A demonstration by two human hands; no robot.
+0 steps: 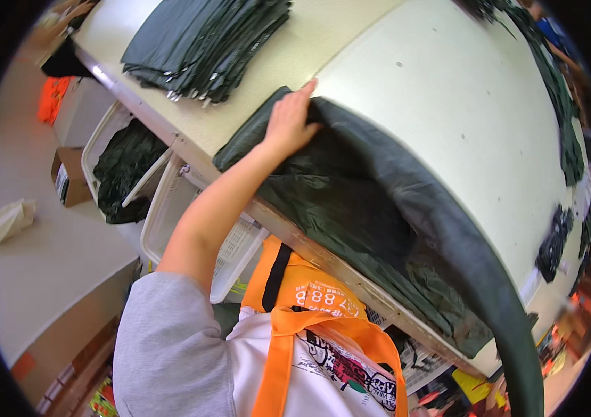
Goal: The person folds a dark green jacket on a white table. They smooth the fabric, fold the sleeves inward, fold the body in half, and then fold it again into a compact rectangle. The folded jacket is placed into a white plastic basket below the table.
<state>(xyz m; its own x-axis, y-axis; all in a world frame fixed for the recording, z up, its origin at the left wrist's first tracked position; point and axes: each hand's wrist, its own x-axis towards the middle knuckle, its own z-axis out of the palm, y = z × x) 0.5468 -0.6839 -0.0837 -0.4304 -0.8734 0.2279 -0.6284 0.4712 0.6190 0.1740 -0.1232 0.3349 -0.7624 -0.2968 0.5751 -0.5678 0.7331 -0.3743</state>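
1. Left hand point(292, 124): on the dark green cloth point(340, 208), fingers extended; cannot tell whether it grips. Right hand out of view.
2. Cloth lies along near edge of white table point(413, 83); one part rises in an arc at right.
3. First white basket point(89, 156), beside table: crumpled green fabric point(127, 163) inside.
4. Second white basket point(158, 212), adjacent: partly behind arm, contents unclear.
5. Cardboard box point(80, 183): near first basket.

This looks like a garment workshop. A long white bench point(441, 90) carries dark green cloth point(365, 194) and a stack of similar pieces point(201, 48), beside a fabric-filled basket point(106, 128).
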